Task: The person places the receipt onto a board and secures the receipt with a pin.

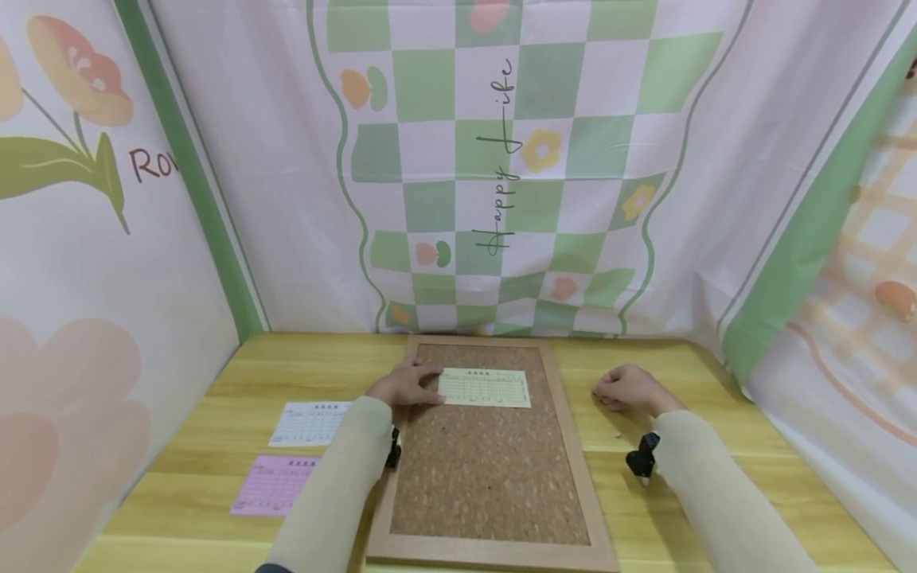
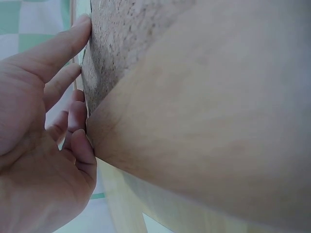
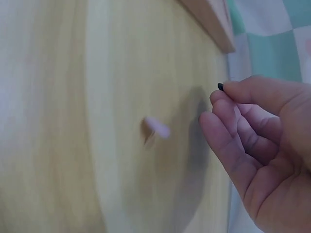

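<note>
In the head view, a pale yellow printed slip point(image 1: 484, 388) lies across the upper part of a wood-framed cork board point(image 1: 494, 477). My left hand point(image 1: 407, 385) rests at the slip's left edge, over the board's left frame, its thumb and forefinger spread and touching the paper. To the right of the board, just above the table, my right hand point(image 1: 629, 389) pinches a small black pushpin point(image 3: 220, 87) between thumb and forefinger; only its dark end shows in the right wrist view. Below that hand, a pale pink pushpin point(image 3: 157, 127) lies on the table.
Left of the board, a white printed slip point(image 1: 308, 423) and a pink printed slip point(image 1: 272, 485) lie on the wooden table point(image 1: 179, 509), both partly behind the left sleeve. A checkered curtain point(image 1: 494, 159) hangs behind the table's far edge.
</note>
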Motion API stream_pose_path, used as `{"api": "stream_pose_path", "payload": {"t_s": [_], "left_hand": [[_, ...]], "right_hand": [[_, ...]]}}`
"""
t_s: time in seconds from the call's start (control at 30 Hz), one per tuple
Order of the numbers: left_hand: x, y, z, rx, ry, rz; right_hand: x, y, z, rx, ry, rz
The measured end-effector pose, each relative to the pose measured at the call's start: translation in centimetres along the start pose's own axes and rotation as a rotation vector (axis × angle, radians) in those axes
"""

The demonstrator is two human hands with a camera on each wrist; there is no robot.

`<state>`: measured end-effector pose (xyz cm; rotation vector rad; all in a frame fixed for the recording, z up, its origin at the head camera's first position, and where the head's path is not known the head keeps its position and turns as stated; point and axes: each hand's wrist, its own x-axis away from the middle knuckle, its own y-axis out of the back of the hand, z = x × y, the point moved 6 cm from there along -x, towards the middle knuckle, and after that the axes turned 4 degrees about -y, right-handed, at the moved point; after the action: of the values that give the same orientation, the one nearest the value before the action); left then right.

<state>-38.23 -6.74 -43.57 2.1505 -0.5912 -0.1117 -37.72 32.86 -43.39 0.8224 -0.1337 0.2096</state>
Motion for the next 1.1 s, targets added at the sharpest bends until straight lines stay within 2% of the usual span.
{"api": "stream_pose_path", "payload": {"t_s": [0.17,0.3,0.43,0.67,0.9,1.1], "left_hand": [[0.0,0.0,0.0,0.000,0.000,-0.007],[-0.3,-0.1,0.1,-0.014,-0.007,-0.009],[-0.4,-0.2,0.2,-0.020,-0.012,-0.003],[-0.3,-0.1,0.5,-0.016,-0.005,-0.002],[0.0,0.0,0.2,-0.007,-0.013,-0.004],[0.0,-0.1,-0.1,-0.010,-0.009,0.000]], "right_hand": [[-0.2,-0.3,1.7,-0.057,0.047,0.023],[-0.6,-0.8,2.9,-0.145,0.059,0.049],[-1.1,-1.7,4.4,-0.208,0.051,0.064],[-2.5,-4.2,7.3,-0.301,0.088,0.088],[-4.0,-6.7,9.0,-0.388,0.055,0.109],[-4.8,-8.5,9.8,-0.543,0.018,0.126]]}}
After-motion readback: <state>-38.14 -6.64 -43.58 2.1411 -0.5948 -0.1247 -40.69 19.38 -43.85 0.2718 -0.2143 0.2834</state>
